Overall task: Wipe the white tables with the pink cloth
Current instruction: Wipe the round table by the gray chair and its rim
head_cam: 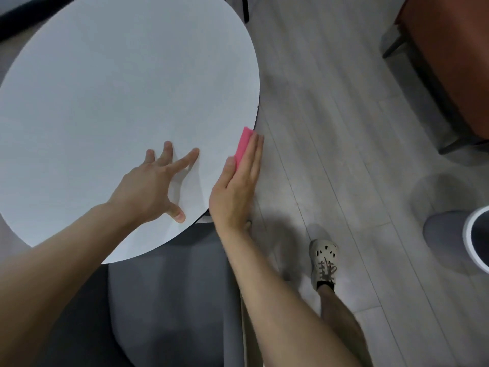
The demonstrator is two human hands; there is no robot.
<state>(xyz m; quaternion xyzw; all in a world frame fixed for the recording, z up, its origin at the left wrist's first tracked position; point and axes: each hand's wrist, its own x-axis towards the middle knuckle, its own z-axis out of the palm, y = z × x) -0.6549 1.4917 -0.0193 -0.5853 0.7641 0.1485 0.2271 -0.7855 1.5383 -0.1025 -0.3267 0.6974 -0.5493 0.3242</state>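
Note:
A round white table (111, 88) fills the upper left of the head view. My left hand (156, 181) rests on its near right part, fingers spread, holding nothing. My right hand (238, 181) lies flat at the table's right edge, pressing a folded pink cloth (244, 145) against the rim. Only the cloth's upper left strip shows from under my fingers; the rest is hidden by the hand.
A grey upholstered chair (169, 300) sits under the table's near edge. My right foot in a white shoe (324, 260) stands on the pale wood floor. At the right edge a second white round table (473, 239) shows partly. An orange-brown seat (449, 62) is at the top right.

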